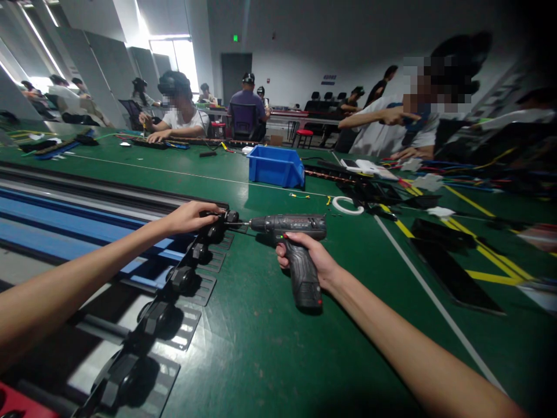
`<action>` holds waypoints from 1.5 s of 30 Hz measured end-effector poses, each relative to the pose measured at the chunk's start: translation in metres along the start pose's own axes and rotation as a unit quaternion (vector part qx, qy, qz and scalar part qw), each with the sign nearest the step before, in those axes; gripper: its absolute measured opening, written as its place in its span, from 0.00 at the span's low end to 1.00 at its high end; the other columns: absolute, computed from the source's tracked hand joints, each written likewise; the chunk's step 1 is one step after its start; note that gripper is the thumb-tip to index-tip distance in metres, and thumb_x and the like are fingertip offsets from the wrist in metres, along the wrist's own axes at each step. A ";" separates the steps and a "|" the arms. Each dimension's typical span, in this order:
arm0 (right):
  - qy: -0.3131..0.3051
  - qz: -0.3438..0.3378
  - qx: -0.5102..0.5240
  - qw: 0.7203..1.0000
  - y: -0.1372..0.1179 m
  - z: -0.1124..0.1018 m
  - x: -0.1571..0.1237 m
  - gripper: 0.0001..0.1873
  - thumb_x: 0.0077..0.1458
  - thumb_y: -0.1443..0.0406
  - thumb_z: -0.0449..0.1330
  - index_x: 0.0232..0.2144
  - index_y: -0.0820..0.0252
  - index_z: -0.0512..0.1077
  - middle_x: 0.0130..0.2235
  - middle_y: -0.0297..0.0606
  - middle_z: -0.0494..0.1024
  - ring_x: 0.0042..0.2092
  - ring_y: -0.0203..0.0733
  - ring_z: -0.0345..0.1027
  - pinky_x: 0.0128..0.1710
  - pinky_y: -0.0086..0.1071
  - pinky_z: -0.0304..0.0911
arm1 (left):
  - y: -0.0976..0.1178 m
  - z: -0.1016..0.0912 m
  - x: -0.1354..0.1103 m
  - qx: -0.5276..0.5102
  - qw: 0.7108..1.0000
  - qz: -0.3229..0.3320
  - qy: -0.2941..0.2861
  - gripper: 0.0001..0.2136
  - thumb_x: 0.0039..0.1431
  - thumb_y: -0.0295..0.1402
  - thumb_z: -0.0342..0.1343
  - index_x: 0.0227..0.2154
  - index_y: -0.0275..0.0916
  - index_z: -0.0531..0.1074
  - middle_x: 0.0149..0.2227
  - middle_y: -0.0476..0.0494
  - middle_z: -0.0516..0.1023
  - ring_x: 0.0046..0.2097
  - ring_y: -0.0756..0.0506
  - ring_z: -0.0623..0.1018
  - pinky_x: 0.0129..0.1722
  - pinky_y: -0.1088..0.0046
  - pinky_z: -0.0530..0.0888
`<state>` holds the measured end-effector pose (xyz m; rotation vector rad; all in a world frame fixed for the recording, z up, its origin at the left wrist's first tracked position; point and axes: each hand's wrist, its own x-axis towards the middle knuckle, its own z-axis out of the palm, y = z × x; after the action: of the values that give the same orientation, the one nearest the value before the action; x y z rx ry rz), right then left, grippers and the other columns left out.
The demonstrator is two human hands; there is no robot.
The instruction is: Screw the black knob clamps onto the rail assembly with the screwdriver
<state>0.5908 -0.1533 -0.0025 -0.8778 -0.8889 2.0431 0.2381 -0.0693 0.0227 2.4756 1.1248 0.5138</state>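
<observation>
My right hand (308, 252) is wrapped round the handle of a black cordless drill (293, 225), with a small green light showing near its trigger. The drill points left, and its long thin bit (237, 223) reaches the far end of a row of black round fittings (185, 277). At that end, my left hand (194, 216) has its thumb and fingers closed about the dark edge of the assembly; the exact part between them is hidden. Slotted metal tabs (202, 289) stick out beside the fittings. Long blue and black rails (82, 217) extend leftward from them.
A blue bin (275, 166) stands beyond the drill on the green table (256, 342). A white ring-like strip (347, 205), wire pieces and a dark flat panel (456, 276) lie to the right. Other people sit across the table, one with cables nearby.
</observation>
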 end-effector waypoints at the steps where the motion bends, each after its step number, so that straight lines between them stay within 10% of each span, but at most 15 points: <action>1: 0.001 0.004 0.002 1.000 0.000 0.000 0.000 0.14 0.56 0.57 0.61 0.30 0.65 0.72 0.29 0.38 0.75 0.27 0.36 0.69 0.26 0.28 0.64 | 0.000 0.000 0.000 0.000 1.000 -0.002 0.001 0.23 0.63 0.46 0.50 0.56 0.41 0.74 0.55 0.44 0.77 0.54 0.39 0.76 0.53 0.68 0.71; 45: 0.022 0.021 0.033 0.999 0.002 0.002 0.005 0.12 0.59 0.58 0.60 0.32 0.63 0.70 0.26 0.37 0.75 0.25 0.35 0.70 0.24 0.27 0.68 | 0.006 0.001 -0.002 0.016 1.000 -0.010 0.010 0.24 0.62 0.46 0.50 0.56 0.41 0.73 0.53 0.42 0.78 0.51 0.38 0.77 0.51 0.65 0.72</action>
<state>0.5862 -0.1508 -0.0047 -0.9090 -0.7812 2.0692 0.2414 -0.0743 0.0245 2.4901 1.1728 0.5208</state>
